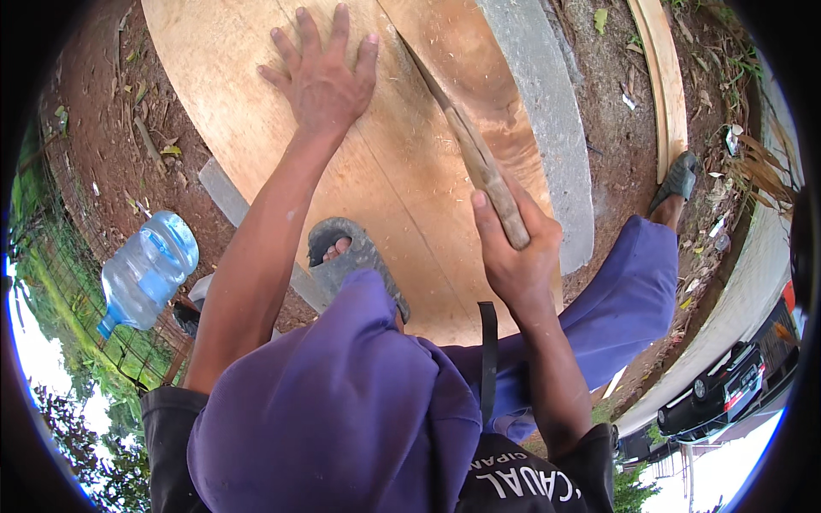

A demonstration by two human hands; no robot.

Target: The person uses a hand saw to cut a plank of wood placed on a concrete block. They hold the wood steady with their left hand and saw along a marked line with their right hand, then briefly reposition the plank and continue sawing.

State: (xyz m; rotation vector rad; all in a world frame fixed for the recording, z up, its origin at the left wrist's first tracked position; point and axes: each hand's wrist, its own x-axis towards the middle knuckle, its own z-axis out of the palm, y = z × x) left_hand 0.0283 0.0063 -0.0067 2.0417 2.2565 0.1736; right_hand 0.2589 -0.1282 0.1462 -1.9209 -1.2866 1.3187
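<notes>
My left hand lies flat on a plywood sheet, its fingers spread. My right hand is closed round the wooden handle of a handsaw. The saw's narrow dark blade, seen nearly edge-on, points away from me and sits in a long cut running to the sheet's far side. Fine wood chips are scattered on the sheet. A pencil-like line runs along the wood left of the saw. My foot in a dark sandal presses on the sheet near its left edge.
Grey slabs show beneath the sheet on both sides. A blue water jug lies on its side at the left. Long wooden boards lie at the right, by my other sandalled foot. Brown soil with leaves surrounds this.
</notes>
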